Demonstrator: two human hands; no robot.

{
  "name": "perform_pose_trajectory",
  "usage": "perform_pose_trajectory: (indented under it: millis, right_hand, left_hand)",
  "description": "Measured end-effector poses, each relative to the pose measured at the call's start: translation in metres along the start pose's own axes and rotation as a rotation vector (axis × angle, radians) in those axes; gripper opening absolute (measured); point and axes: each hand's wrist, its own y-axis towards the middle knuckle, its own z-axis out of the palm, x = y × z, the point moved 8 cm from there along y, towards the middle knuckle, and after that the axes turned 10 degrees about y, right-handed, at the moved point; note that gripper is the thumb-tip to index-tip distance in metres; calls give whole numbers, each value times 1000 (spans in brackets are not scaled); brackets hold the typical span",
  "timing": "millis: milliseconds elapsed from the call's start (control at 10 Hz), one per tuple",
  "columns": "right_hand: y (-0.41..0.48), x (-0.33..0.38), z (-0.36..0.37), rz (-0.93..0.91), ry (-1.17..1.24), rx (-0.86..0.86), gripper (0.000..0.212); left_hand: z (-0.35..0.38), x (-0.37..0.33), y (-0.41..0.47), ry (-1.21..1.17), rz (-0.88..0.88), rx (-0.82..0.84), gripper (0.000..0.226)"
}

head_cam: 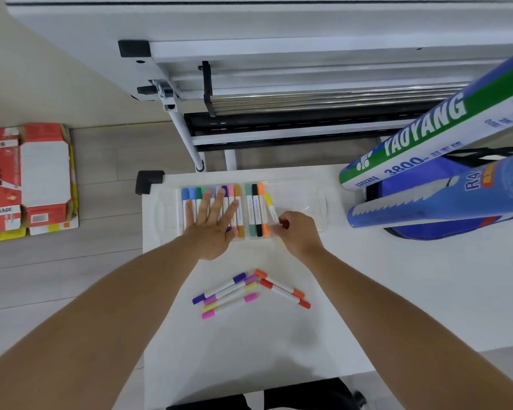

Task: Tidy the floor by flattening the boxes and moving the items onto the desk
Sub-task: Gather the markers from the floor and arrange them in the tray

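Left hand [212,223] flat, fingers spread, pressing markers [256,208] in clear tray [304,198] on desk [279,344]; right hand [298,232] pinches yellow marker [270,206] at row's right end, tilted, so it may jam or pop neighbours loose.

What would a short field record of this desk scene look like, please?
left hand: flat on the cased markers
right hand: pinches yellow marker at the case
loose markers: six, on the desk
box: flattened, on the floor
tubes: two, over a bag
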Motion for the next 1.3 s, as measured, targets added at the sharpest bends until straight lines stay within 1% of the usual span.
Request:
perform_pose_trajectory:
  millis: [100, 200, 400, 500, 600, 700, 800, 900, 1000, 1100, 1200, 1300]
  right_hand:
    - [13, 3, 3, 57, 99, -23, 34]
    - [24, 10, 8, 82, 99, -20, 32]
    - [34, 10, 12, 163, 42, -38, 34]
    - [32, 9, 9, 199, -45, -28, 33]
    - [31, 9, 7, 211, -89, -26, 36]
    - [31, 9, 4, 186, -106, -55, 34]
    - [34, 8, 6, 164, -87, -58, 27]
    - [39, 2, 8, 201, -38, -31, 25]
    - [47, -5, 5, 278, -11, 2, 28]
    - [54, -9, 0, 350, -93, 12, 40]
    - [57, -8, -4, 381, -110, 6, 43]
    - [50, -4, -2, 338, -89, -25, 37]
  left_hand:
    - [0, -1, 0, 7, 5, -2, 70]
    - [1, -1, 1, 8, 9, -8, 70]
    - [1, -1, 2, 2, 12, -24, 70]
    - [0, -1, 2, -4, 18, -31, 71]
    - [0, 0, 2, -10, 23, -38, 71]
    - [0, 0, 1, -16, 27, -49, 70]
    - [0, 0, 1, -17, 30, -57, 71]
    - [1, 0, 1, -21, 34, -61, 70]
    - [0, 0, 1, -26, 39, -65, 69]
    - [0, -1, 1, -25, 43, -53, 69]
    - [0, -1, 1, -25, 42, -44, 70]
    - [0, -1, 1, -24, 40, -42, 70]
